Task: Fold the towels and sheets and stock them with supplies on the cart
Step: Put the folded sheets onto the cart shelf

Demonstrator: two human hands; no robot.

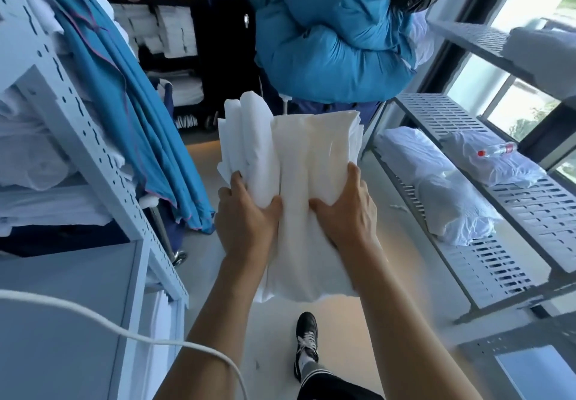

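Room: linen store; you stand between a slotted shelf rack (514,200) on your right and a perforated white rack (103,162) on your left.
Folded sheets (305,187): carried in the air before you, above the floor.
Left hand (246,215): your fingers wrap the bundle's left side, thumb pressing on top.
Right hand (346,209): your fingers curl round its right edge, thumb on top.
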